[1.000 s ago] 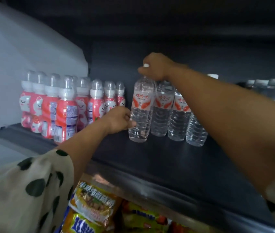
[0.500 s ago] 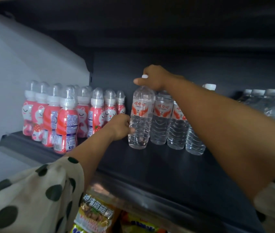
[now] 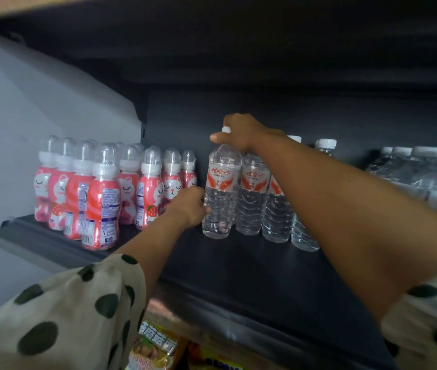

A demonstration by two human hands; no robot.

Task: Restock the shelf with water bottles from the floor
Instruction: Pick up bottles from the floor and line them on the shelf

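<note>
A clear water bottle (image 3: 221, 193) stands upright on the dark shelf (image 3: 252, 265), leftmost in a row of water bottles (image 3: 265, 201) and just beside a cluster of pink drink bottles (image 3: 100, 190). The right hand (image 3: 241, 134) curls over its white cap from above, gripping the neck. The left hand (image 3: 189, 208) touches the lower body; its fingers seem to wrap the side, though they are mostly hidden. Shrink-wrapped bottles (image 3: 425, 172) sit blurred at far right.
</note>
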